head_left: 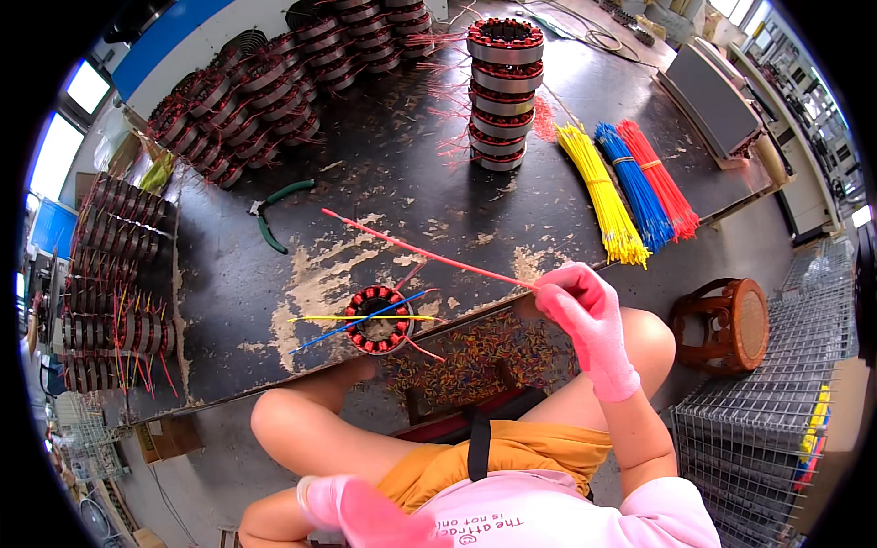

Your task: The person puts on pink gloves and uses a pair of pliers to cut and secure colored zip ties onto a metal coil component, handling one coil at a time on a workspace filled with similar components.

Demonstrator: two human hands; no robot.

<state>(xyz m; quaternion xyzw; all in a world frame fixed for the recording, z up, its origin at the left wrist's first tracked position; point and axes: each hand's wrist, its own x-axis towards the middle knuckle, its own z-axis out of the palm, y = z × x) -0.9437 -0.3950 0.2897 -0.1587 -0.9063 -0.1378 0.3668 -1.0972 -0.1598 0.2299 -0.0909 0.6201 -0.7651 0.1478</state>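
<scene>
Where the right hand (592, 329) grips: thumb and bent fingers pinched together on one end of a red wire (429, 257), at the bench's (411, 196) near edge.
Red wire: over the bench's near half, beyond the wound ring (373, 345); held by its end, probably so the length runs free of the glove.
Red wire's long axis: almost straight, slanting from the hand toward the left edge and somewhat farside, loose tip leading.
Wound ring: flat beside the near edge, bore upward, perhaps placed for easy reach.
Across the ring: a yellow wire (311, 319) runs left to right; a blue wire (320, 340) crosses aslant, its right end farther from the near edge.
Left hand (365, 513): blurred, off the bench; its grip I cannot tell.
Bundles: yellow (598, 192), blue (633, 187) and red (660, 183), toward the right end, seemingly sorted by colour.
</scene>
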